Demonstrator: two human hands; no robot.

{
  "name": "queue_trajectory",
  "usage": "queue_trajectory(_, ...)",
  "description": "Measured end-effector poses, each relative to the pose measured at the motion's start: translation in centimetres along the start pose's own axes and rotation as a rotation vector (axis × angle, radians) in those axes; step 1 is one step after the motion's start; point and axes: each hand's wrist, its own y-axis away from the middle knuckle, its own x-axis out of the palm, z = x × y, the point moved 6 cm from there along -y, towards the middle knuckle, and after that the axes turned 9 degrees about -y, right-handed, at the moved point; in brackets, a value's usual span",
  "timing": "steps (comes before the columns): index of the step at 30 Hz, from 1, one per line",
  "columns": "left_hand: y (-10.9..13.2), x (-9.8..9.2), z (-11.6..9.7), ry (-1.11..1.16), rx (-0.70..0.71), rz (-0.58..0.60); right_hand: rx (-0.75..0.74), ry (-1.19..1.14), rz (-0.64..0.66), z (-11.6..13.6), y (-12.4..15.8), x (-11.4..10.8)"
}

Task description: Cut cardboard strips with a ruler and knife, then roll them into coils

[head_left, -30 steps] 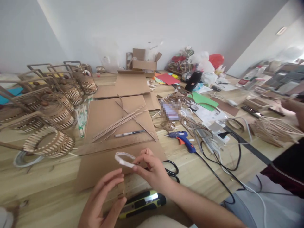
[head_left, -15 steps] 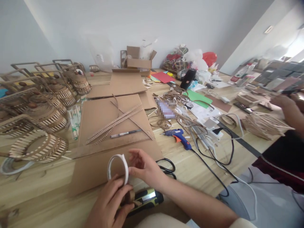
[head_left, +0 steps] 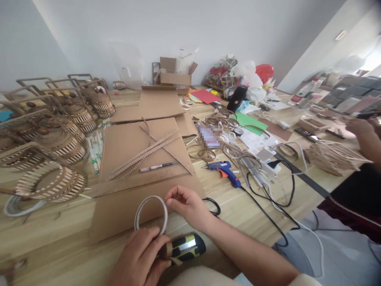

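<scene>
My left hand [head_left: 143, 254] grips a thin white roll of tape [head_left: 137, 216], held upright above a cardboard sheet. A short brown cardboard strip [head_left: 169, 250] also shows at this hand's fingers. With thumb and forefinger pinched, my right hand [head_left: 187, 204] meets the roll's right edge; whether a loose tape end is between them is hidden. A yellow and black utility knife [head_left: 192, 248] lies just right of my left hand. Black-handled scissors [head_left: 214, 206] are partly covered by my right wrist.
A blue glue gun [head_left: 224, 172] with a trailing cord lies right of the cardboard [head_left: 125, 139], which bears a pen [head_left: 159, 167] and corrugated strips. Woven-look baskets [head_left: 50, 182] crowd the left. Another person's hand [head_left: 364, 133] is at far right, near a bundle of sticks [head_left: 333, 157].
My right hand's fingers have closed from a spread pose into a pinch at the roll's edge. The roll has turned to face me more and shifted slightly right.
</scene>
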Motion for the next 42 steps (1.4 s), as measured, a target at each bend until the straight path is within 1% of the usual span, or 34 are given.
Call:
queue_trajectory(3,-0.1,-0.2,0.3,-0.04,-0.018,-0.029,-0.109,0.142,-0.069,0.8,0.2,-0.8)
queue_trajectory(7,-0.1,-0.5,0.9,-0.133,-0.049,-0.096,-0.335,0.36,-0.152,2.5,0.6,-1.6)
queue_trajectory(10,-0.2,-0.5,0.9,-0.159,-0.032,-0.107,-0.513,0.536,-0.228,3.5,1.1,-1.9)
queue_trajectory(12,-0.4,-0.5,0.5,-0.144,-0.002,-0.091,-0.676,0.73,-0.197,4.1,1.8,-1.1)
queue_trajectory(14,-0.7,-0.3,0.1,-0.117,0.032,-0.058,-0.843,0.953,-0.098,4.2,2.5,0.4)
queue_trajectory(16,-0.9,-0.3,-0.3,-0.1,0.058,-0.037,-0.95,1.11,-0.01,4.1,3.1,1.6)
queue_trajectory(17,-0.9,-0.3,-0.4,-0.097,0.059,-0.032,-0.985,1.155,0.013,4.1,3.3,1.9)
queue_trajectory(21,-1.0,-0.3,-0.5,-0.108,0.036,-0.008,-1.038,1.197,0.041,4.3,3.5,2.3)
queue_trajectory(25,-0.8,-0.2,-0.7,-0.12,0.057,0.005,-1.041,1.232,0.08,4.2,3.3,2.4)
queue_trajectory(27,-0.7,-0.2,-0.6,-0.136,0.06,0.017,-1.046,1.242,0.071,4.3,3.2,2.3)
queue_trajectory(29,-0.7,-0.2,-0.7,-0.144,0.058,0.032,-1.036,1.225,0.075,4.5,3.1,2.3)
queue_trajectory(31,-0.8,-0.3,-0.8,-0.134,0.053,0.044,-1.023,1.193,0.117,4.6,3.0,2.3)
queue_trajectory(34,-1.1,-0.7,-1.1,-0.1,0.014,0.039,-1.018,1.182,0.166,4.4,2.9,2.3)
queue_trajectory(36,-1.4,-1.1,-1.4,-0.075,-0.02,0.04,-1.022,1.198,0.153,4.3,3.0,2.1)
queue_trajectory(38,-1.8,-1.3,-1.6,-0.067,-0.055,0.08,-1.029,1.219,0.138,4.2,3.0,2.1)
queue_trajectory(42,-2.0,-1.7,-2.0,-0.064,-0.074,0.114,-1.031,1.239,0.154,4.4,3.1,2.3)
